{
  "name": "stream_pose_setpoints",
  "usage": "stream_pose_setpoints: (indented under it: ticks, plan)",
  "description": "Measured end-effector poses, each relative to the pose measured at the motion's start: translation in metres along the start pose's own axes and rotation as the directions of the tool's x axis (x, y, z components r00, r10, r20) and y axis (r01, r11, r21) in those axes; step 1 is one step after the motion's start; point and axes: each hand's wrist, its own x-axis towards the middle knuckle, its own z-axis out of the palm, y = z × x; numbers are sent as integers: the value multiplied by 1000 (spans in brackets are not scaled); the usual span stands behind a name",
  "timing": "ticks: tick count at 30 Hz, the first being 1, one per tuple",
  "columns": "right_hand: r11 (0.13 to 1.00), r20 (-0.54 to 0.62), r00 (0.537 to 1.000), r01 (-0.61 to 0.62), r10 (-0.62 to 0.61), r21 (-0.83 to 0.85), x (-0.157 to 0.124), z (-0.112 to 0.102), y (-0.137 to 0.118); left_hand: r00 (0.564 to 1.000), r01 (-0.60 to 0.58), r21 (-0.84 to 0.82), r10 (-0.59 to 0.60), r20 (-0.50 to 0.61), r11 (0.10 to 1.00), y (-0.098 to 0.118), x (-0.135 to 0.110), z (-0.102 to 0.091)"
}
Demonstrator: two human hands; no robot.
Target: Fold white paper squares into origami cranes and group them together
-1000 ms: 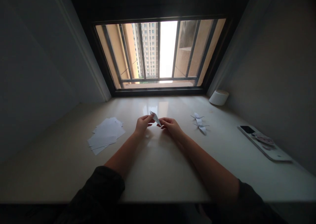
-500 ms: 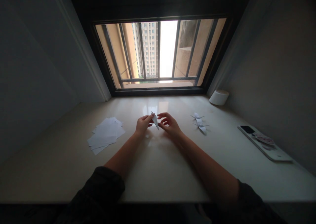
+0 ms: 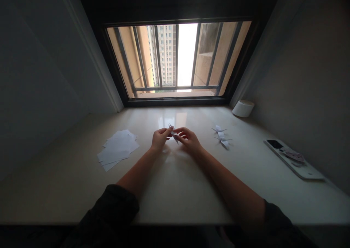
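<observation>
A small piece of folded white paper, narrow and pointed at its ends, is held between my two hands just above the table. My left hand pinches its left side between thumb and fingers. From the right, my right hand grips the other side with its fingertips, which partly cover it. Off to the right lie two folded paper cranes, close together with their wings spread. On the left is a loose stack of white paper sheets.
A white phone with a dark camera block lies at the right by the wall. A white rounded object stands in the back right corner. Behind the pale tabletop is a barred window with a dark frame.
My right hand's fingers have closed onto the folded paper, where before they were apart from it. The paper has turned slightly and a flap of it now stands out sideways.
</observation>
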Motion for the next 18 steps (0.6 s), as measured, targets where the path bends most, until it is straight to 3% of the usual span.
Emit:
stream_pose_setpoints:
  ticks: [5, 10, 14, 18]
  plan:
    - [991, -65, 992, 102, -108, -92, -3, 0, -5, 997, 39, 8, -40, 71, 999, 2, -2, 2]
    - [905, -105, 957, 215, -269, -366, -7, -5, -12, 993, 80, -4, -80, 84, 997, 2, -2, 2]
    - [773, -20, 920, 317, -392, -549, -9, -11, -15, 985, 116, -27, -111, 134, 993, 2, -1, 3]
    - [703, 70, 898, 386, -434, -598, -9, -13, -16, 974, 164, -29, -157, 164, 986, 4, -1, 3]
